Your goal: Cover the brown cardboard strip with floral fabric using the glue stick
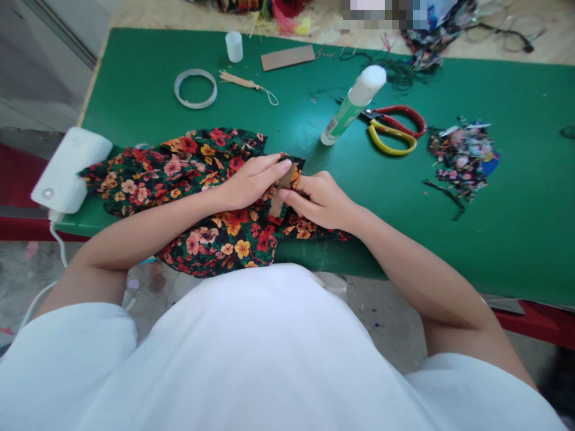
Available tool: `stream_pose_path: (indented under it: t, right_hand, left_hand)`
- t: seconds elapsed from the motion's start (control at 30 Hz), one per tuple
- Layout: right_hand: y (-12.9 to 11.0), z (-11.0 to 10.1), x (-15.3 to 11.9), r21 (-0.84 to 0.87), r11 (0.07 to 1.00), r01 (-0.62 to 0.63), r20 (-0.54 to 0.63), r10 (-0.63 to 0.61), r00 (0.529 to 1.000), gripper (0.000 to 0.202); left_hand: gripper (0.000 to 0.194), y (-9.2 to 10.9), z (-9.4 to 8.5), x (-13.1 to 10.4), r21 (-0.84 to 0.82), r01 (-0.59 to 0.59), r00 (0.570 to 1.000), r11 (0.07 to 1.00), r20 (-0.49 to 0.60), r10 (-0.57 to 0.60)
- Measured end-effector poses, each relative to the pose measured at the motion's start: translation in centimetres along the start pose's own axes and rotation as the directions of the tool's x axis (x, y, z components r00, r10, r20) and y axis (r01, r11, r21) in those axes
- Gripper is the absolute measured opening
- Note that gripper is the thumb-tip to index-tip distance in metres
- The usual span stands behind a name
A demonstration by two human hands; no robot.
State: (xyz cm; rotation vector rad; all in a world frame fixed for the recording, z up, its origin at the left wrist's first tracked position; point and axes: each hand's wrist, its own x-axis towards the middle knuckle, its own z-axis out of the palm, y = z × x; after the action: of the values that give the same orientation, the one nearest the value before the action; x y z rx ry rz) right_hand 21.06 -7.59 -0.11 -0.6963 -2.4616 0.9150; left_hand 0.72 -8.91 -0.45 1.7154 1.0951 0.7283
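Pinching: right hand (321, 199), thumb and curled fingers on floral cloth (204, 164) beside a brown strip (275, 207)
Resting: left hand (256, 181) across the cloth; grip cannot be told
Cloth: near edge of green table (516, 239)
Glue stick (345, 120): far side, green-and-white label, print too small to read

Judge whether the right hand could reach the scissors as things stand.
Probably yes: nothing seems to block the stretch of green tabletop between the right hand and the scissors, and the glue stick stands by their blades. The hand would likely have to release the floral fabric first.
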Motion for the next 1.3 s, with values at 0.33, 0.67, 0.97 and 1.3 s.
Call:
stream_pose_path:
  t: [0.33, 0.67, 0.97, 1.3]
  right_hand:
    - [-0.09, -0.11, 0.02, -0.004, 0.999, -0.034, 0.020, 0.034, 0.999, 0.043]
    - [-0.14, -0.16, 0.11, -0.018, 0.999, -0.039, 0.029, 0.039, 0.999, 0.041]
    - [-0.22, -0.33, 0.10, -0.117, 0.993, 0.031, 0.040, -0.026, 0.999, 0.038]
    - [-0.31, -0.49, 0.03, -0.174, 0.984, 0.048, 0.070, -0.036, 0.997, 0.040]
  left_hand:
    - [0.071, 0.18, -0.18, 0.04, 0.035, -0.065, 0.998, 0.997, -0.023, 0.066]
    - [0.068, 0.00, -0.06, -0.05, -0.026, -0.044, 0.999, 0.999, 0.006, 0.045]
    - [0.068, 0.30, -0.14, 0.15, 0.017, -0.089, 0.995, 0.996, -0.039, 0.090]
    - [0.068, 0.27, -0.29, 0.18, 0.038, -0.107, 0.994, 0.993, -0.010, 0.108]
